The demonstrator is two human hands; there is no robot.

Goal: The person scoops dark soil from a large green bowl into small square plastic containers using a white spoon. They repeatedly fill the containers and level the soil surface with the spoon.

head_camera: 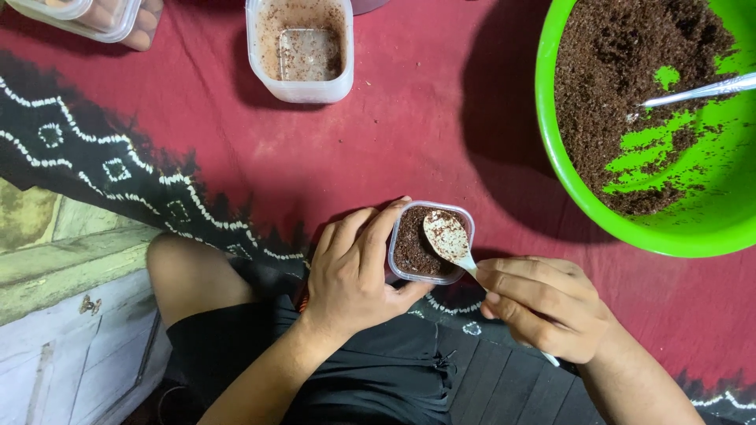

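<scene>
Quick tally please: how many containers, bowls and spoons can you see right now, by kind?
Clear plastic containers: 3 - small cup of dark crumbs in the left hand, tub at top centre, box at top left.
Green bowls: 1 - green bowl.
Spoons: 2 - white spoon in the right hand, metal spoon in the bowl.
Total: 6
</scene>
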